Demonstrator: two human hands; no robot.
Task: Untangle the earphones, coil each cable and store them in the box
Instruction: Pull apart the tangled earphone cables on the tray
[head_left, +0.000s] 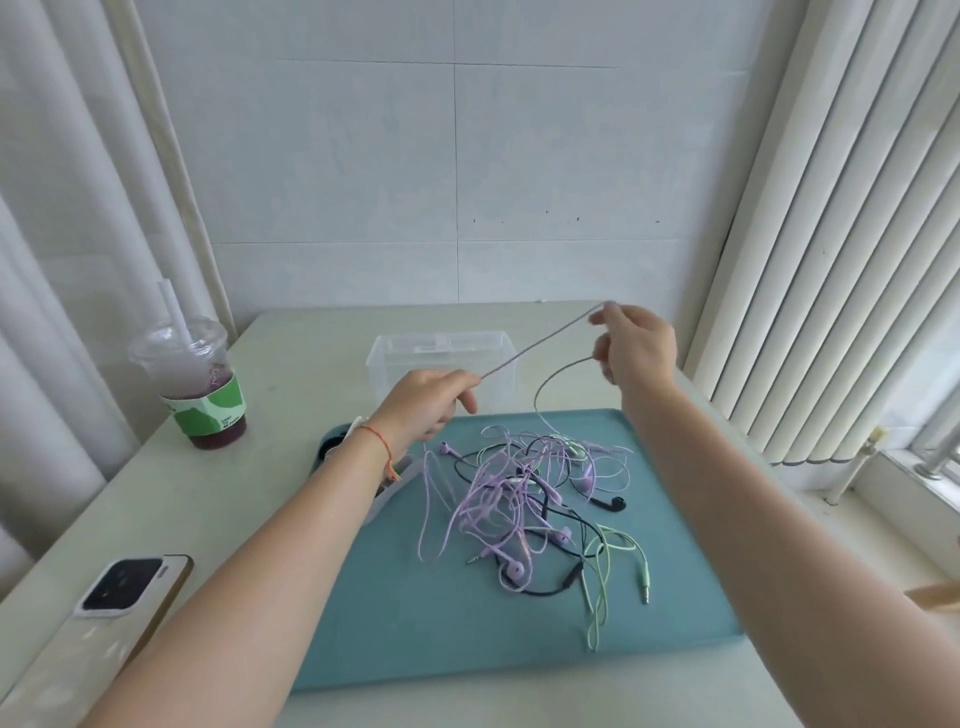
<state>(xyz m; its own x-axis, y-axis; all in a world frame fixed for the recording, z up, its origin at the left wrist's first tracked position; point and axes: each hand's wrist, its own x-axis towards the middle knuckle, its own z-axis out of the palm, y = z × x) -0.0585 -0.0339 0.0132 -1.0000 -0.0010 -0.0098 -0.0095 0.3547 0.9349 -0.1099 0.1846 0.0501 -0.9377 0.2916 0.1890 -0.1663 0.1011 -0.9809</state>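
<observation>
- My left hand (431, 400) is raised, fingers curled, pinching the low end of a taut purple cable (540, 343); red thread on that wrist.
- My right hand (636, 345) is higher and farther out, fingertips pinching the cable's top end.
- Both forearms are bare and extended forward, hands well apart.

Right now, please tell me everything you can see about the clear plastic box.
The clear plastic box is a see-through rectangular container with rounded corners and no lid on. It stands upright on the table, just behind the teal tray. No earphones are visible inside. The left hand covers its lower front; whether it touches the box cannot be told.
</observation>
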